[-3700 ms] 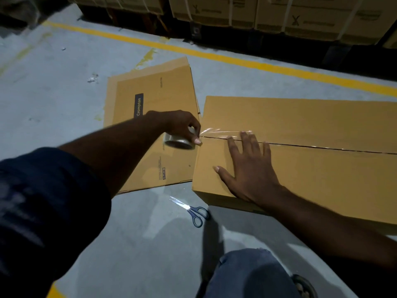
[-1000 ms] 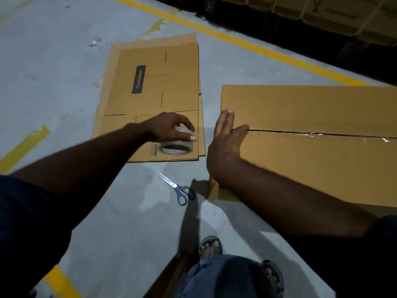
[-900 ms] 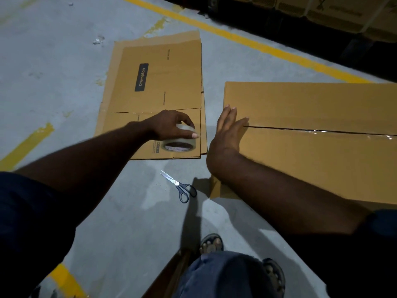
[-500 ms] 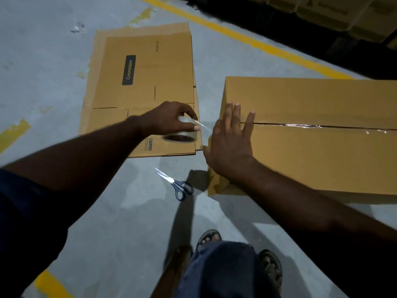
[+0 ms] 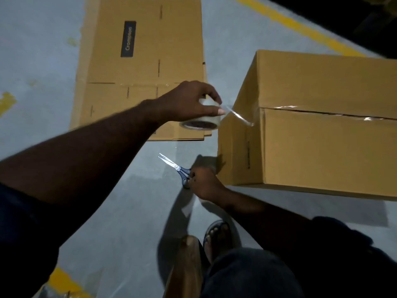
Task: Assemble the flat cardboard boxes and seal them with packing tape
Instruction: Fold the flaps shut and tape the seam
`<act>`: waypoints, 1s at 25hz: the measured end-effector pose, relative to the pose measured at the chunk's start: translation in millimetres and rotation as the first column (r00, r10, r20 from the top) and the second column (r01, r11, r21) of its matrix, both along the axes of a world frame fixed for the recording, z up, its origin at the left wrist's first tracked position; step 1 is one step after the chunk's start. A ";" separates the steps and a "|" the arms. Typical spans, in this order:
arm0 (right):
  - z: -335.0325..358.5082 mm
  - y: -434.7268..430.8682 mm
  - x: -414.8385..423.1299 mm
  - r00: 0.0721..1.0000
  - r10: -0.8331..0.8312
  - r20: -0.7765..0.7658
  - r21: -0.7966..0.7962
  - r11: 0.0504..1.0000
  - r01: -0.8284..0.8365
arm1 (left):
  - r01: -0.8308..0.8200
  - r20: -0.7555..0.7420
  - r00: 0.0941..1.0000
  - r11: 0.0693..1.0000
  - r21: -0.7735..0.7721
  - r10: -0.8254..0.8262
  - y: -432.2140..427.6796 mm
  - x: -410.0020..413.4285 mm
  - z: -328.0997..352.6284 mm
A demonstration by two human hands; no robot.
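An assembled cardboard box [image 5: 322, 147] stands on the floor at the right, with clear tape along its top seam. My left hand [image 5: 191, 102] grips a roll of clear packing tape [image 5: 202, 121] just left of the box. A strip of tape [image 5: 238, 115] stretches from the roll to the box's left end. My right hand [image 5: 204, 181] is down on the floor, its fingers curled round the blue handles of the scissors [image 5: 176, 168], whose blades point up and left.
A stack of flat cardboard boxes [image 5: 141, 67] with a dark label lies on the grey floor at the upper left. Yellow floor lines [image 5: 300, 26] run at the upper right and lower left. My sandalled foot [image 5: 217, 235] and knee are at the bottom.
My right hand left the box's end and dropped to the scissors on the floor. My left hand kept the roll and holds the tape strip taut. The camera tilted down.
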State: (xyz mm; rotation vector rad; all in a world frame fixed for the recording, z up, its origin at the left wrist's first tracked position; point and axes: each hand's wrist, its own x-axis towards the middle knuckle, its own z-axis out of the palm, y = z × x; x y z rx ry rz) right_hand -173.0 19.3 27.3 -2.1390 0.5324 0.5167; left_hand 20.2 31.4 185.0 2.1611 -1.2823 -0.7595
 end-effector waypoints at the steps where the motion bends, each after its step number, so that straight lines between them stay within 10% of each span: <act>1: -18.4 1.8 5.6 0.999 -0.038 -0.029 -0.005 0.999 0.038 | -0.009 -0.013 1.000 1.000 -0.013 0.009 0.1 0.9 -3.4; 10: -116.5 20.6 13.3 0.987 -0.162 0.014 0.000 0.987 0.162 | -0.025 -0.049 0.999 0.994 -0.103 0.020 -8.4 5.0 -36.9; 13: -126.8 19.0 22.1 0.968 -0.040 -0.246 0.163 0.983 0.082 | -0.023 -0.014 1.000 0.995 -0.096 0.021 -9.2 3.2 -48.5; 17: -153.6 7.5 5.3 0.978 0.035 -0.204 -0.129 0.990 -0.062 | -0.023 -0.038 0.999 0.995 -0.101 0.019 -12.5 3.9 -53.7; 25: -120.0 -21.7 -14.4 0.977 0.038 -0.211 -0.141 0.988 -0.069 | 0.026 -0.022 0.999 0.997 -0.070 -0.028 -14.5 4.7 -36.1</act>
